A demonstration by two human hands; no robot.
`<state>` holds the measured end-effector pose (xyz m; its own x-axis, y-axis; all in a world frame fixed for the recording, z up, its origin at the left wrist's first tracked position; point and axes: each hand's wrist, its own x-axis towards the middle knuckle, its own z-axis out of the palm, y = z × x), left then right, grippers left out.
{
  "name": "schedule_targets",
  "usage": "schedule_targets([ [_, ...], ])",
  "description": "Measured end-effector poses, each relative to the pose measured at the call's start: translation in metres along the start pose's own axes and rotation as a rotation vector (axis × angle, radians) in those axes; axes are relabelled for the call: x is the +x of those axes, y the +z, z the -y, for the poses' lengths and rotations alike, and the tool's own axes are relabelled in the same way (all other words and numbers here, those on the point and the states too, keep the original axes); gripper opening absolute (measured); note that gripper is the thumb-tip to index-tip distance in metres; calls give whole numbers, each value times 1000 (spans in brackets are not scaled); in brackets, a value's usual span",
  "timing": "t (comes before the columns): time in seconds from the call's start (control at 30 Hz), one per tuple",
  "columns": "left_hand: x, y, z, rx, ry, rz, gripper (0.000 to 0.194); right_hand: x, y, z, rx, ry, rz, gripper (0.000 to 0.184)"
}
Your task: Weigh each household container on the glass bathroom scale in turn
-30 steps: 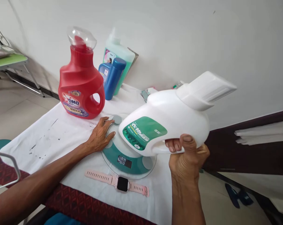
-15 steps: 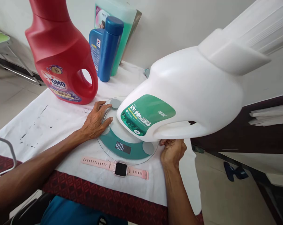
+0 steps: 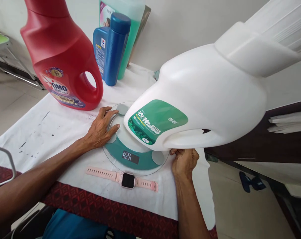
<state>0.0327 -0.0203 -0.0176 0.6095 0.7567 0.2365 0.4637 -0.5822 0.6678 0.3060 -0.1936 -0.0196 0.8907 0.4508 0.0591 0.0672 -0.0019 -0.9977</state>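
A round glass weighing scale (image 3: 115, 153) with a green band and a lit digital display lies on the white cloth. My left hand (image 3: 98, 128) rests at its left edge, fingers apart, the thumb on the glass. At the right edge, my right hand (image 3: 185, 163) is closed, with its fingertips at the glass rim; the bottle partly hides these fingers. A large white bottle (image 3: 202, 86) with a green label stands on the scale and covers much of it. In front of the scale lies a pink smartwatch (image 3: 128, 180), its strap stretched out flat.
At the back left stand a red OMO detergent bottle (image 3: 68, 59), a blue bottle (image 3: 114, 53) and a jug of green liquid (image 3: 135, 30). White cloth (image 3: 38, 132) covers the table over a dark red patterned cover (image 3: 110, 207). Slippers (image 3: 251, 182) lie on the floor at right.
The digits on the scale's display have changed. The view has shifted slightly, while both hands keep their places at the scale's edges.
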Motion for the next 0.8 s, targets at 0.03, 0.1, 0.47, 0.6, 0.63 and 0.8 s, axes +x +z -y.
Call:
schedule_targets([
  [0.03,0,0,0,3,1,0,53,0,0,0,-2,-3,1,59],
  [0.1,0,0,0,8,0,3,53,0,0,1,-3,-11,5,59],
  [0.47,0,1,-1,3,-13,3,54,-2,0,0,-1,7,17,57],
  [0.6,-1,1,-2,-8,-1,-25,52,-8,7,30,76,-70,1,45],
  [0.63,-1,1,-2,-11,2,-28,51,-10,11,43,117,-138,29,46],
  [0.8,-1,2,1,-2,-17,-45,53,-25,35,107,159,-365,257,53],
])
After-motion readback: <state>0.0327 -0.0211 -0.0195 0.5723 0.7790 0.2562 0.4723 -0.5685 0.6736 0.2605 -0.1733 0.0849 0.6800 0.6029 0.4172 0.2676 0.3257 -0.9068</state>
